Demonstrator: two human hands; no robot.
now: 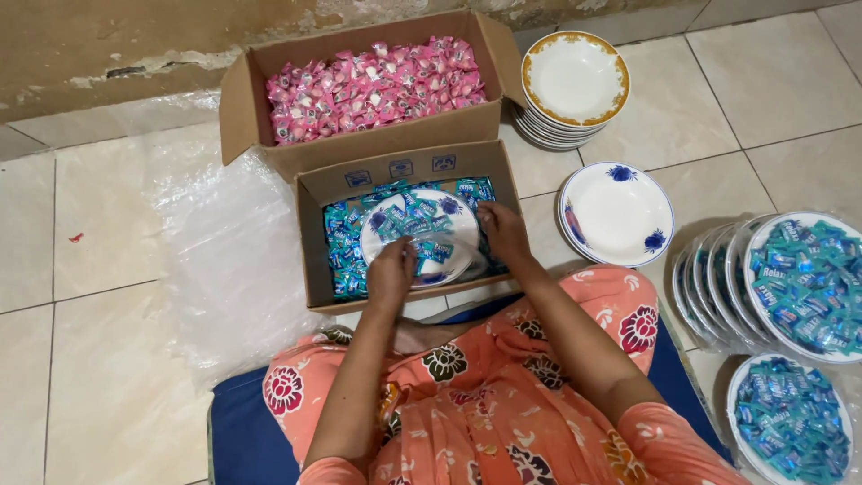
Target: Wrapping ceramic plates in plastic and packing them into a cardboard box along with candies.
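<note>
A white plate with blue flowers (444,205) lies inside a cardboard box (316,242) full of blue wrapped candies (339,247). Some blue candies lie on the plate. My left hand (391,271) is at the plate's near rim, fingers curled over candies there. My right hand (503,232) rests on the plate's right edge, fingers on the rim. Whether either hand grips the plate firmly is hard to tell.
A second box (242,99) behind holds pink wrapped candies (373,85). Gold-rimmed plates (575,79) are stacked at the back right, blue-flowered plates (617,214) nearer. Candy-filled plates (804,283) wrapped in plastic sit at the right, another (788,418) below. Clear plastic sheet (224,260) covers the tiled floor left.
</note>
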